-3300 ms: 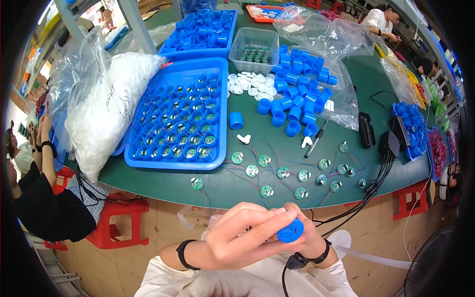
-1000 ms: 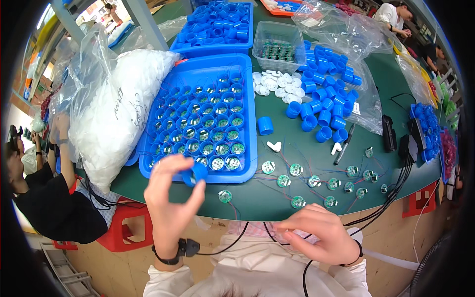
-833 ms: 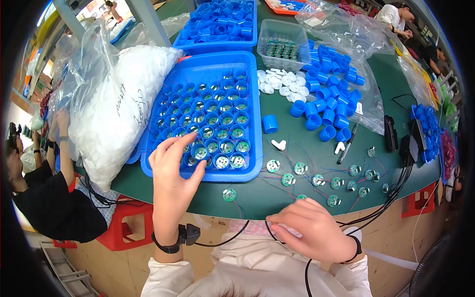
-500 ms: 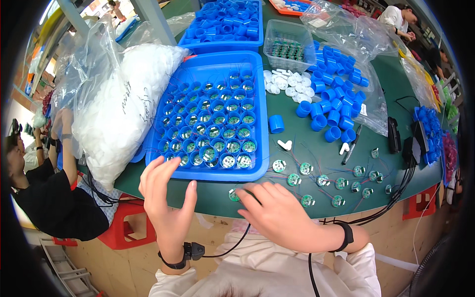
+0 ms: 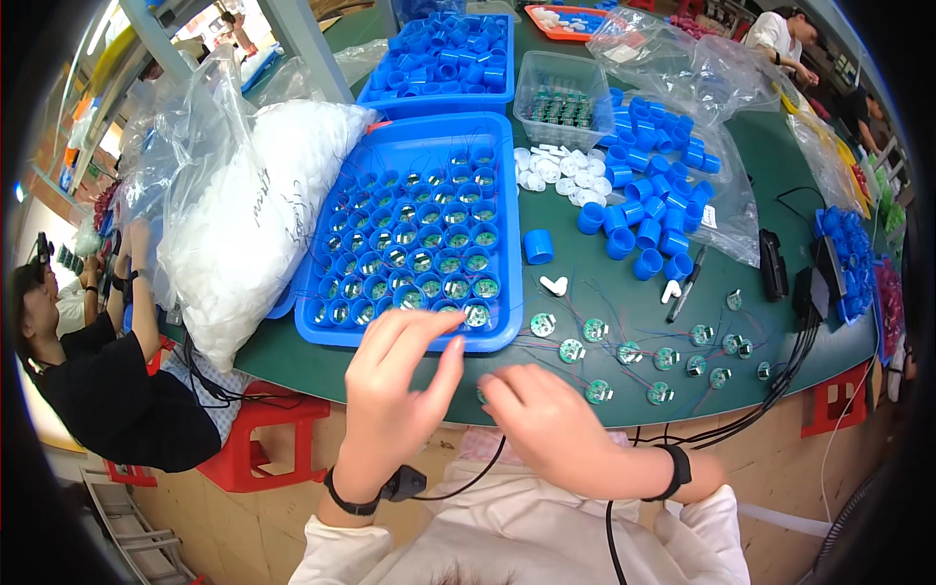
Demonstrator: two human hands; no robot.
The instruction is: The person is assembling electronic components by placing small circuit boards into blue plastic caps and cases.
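Note:
My left hand (image 5: 405, 385) reaches over the near edge of a blue tray (image 5: 509, 210), thumb apart from the fingers, holding nothing. Its fingertips come close to a blue cup with a round circuit board (image 5: 476, 315) in it at the tray's near right corner. Rows of such cups with boards and thin wires fill much of the tray. Beside it, low over the green table, my right hand (image 5: 551, 414) has its fingers curled together on a small round circuit board, mostly hidden by the fingertips. Several more round boards (image 5: 598, 391) lie to its right.
Loose blue cups (image 5: 648, 234) and white round caps (image 5: 565, 168) lie beyond. A clear box (image 5: 561, 97) holds more boards. Behind stands another blue tray (image 5: 363, 96) of cups. A bulging bag (image 5: 244, 224) leans at left. A co-worker (image 5: 107, 361) sits there. Black cables (image 5: 770, 395) run right.
My left hand has moved right along the tray's near edge, closer to my right hand. My right hand has shifted slightly right, and the board under its fingertips is now mostly covered.

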